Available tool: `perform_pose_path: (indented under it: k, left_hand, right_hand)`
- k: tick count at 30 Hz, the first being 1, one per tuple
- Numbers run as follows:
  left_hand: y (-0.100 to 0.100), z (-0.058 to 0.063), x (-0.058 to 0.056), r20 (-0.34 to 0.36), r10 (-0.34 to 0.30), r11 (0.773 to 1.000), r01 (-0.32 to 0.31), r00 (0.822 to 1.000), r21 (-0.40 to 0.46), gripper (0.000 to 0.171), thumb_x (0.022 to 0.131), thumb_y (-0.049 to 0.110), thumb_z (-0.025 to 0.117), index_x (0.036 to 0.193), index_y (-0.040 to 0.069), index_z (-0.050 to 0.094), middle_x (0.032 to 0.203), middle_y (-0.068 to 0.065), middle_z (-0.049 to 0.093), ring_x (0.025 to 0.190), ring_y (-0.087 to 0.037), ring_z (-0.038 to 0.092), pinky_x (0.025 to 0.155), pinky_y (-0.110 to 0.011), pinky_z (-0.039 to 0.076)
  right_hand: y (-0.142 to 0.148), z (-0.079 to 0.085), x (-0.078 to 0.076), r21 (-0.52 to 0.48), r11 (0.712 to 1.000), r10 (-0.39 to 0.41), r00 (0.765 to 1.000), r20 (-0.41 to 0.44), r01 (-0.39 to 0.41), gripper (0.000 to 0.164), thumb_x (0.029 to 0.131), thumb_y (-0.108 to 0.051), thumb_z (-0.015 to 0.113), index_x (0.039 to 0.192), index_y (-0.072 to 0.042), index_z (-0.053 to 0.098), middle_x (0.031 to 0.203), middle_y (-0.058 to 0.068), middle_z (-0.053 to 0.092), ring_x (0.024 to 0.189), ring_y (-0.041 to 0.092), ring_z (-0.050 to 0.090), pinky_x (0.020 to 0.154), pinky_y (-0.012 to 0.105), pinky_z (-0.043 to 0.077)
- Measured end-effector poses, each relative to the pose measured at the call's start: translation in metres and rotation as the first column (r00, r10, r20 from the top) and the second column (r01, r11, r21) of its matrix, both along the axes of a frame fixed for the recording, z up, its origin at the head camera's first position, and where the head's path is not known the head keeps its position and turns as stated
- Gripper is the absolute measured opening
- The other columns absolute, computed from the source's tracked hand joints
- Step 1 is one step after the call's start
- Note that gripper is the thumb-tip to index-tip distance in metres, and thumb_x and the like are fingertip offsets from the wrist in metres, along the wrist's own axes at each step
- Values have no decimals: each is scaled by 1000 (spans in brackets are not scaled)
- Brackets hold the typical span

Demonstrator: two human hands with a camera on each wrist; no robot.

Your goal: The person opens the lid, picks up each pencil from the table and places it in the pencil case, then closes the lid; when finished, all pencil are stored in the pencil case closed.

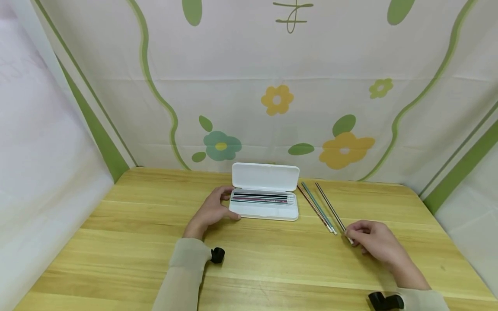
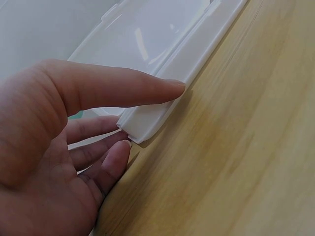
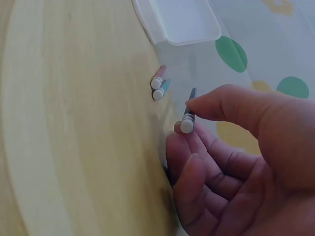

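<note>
A white pencil case point(image 1: 264, 211) stands with its lid point(image 1: 265, 176) raised and several pencils point(image 1: 260, 198) lying in its rear half. My left hand point(image 1: 213, 209) holds the case's left end, thumb along the front side and fingers by the left rear corner; the left wrist view shows the thumb point(image 2: 147, 90) against the case wall. Between thumb and fingers, my right hand point(image 1: 375, 242) pinches a dark striped pencil point(image 1: 330, 208) near its white eraser end point(image 3: 187, 126). Left of it lie a reddish-brown pencil point(image 1: 313, 207) and a teal pencil point(image 1: 319, 207), side by side, erasers toward me.
The wooden table point(image 1: 272, 268) ends at a white cloth backdrop point(image 1: 241, 99) with printed flowers, close behind the lid. More cloth hangs at both sides. Black wrist cameras point(image 1: 218, 255) are strapped to both forearms.
</note>
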State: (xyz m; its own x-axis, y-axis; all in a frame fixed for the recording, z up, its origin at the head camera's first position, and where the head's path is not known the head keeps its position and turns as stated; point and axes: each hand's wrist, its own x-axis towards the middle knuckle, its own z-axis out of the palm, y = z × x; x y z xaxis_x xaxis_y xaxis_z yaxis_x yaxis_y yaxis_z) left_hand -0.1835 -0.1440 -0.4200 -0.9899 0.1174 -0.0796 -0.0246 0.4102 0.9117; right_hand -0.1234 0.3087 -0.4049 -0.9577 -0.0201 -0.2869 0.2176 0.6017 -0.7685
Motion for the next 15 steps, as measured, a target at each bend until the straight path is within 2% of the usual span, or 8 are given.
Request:
perform_pose_path:
  k: [15]
  left_hand:
    - [1, -1, -1, 5, 3, 1000, -3, 1000, -8, 93, 71, 4, 96, 153, 9, 54, 154, -14, 53, 137, -35, 51, 119, -53, 44]
  right_hand:
    - [-1, 6, 2, -87, 996, 13, 998, -63, -18, 39, 108, -25, 66, 132, 6, 62, 109, 7, 68, 87, 11, 63, 66, 29, 58]
